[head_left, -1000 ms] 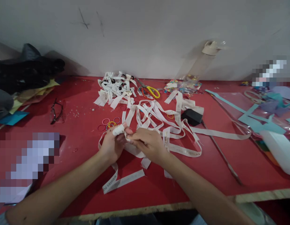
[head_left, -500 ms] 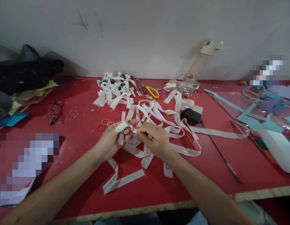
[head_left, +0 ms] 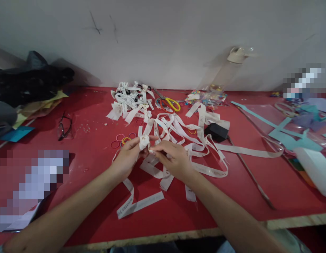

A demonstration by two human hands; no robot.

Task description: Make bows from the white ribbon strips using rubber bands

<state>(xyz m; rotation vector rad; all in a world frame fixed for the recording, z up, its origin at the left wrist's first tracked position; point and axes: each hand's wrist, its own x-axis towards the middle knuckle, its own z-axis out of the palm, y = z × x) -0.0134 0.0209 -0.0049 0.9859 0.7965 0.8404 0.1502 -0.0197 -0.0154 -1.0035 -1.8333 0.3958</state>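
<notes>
A white printed ribbon [head_left: 144, 141] is bunched into a small rolled shape between my two hands. My left hand [head_left: 128, 154] is closed round the bunched part, its fingertips partly hidden behind it. Thumb and fingers of my right hand [head_left: 173, 156] pinch the ribbon just to the right. Under and behind the hands lies a tangle of loose white ribbons [head_left: 202, 151] with dark lettering. One ribbon piece [head_left: 141, 204] lies folded on the red table in front. Several coloured rubber bands [head_left: 120, 137] lie close to the left hand.
Behind sit a pile of knotted white ribbons [head_left: 128, 98] and scissors [head_left: 173, 104] with yellow and red handles. A black block [head_left: 217, 131] and thin rod [head_left: 252, 174] are on the right. Glasses [head_left: 64, 127] lie left; a clear bottle [head_left: 228, 68] leans on the wall.
The bunched ribbon has turned in the left hand and looks more compact and rounded. Both hands keep hold of it, close together. The whole view has shifted slightly.
</notes>
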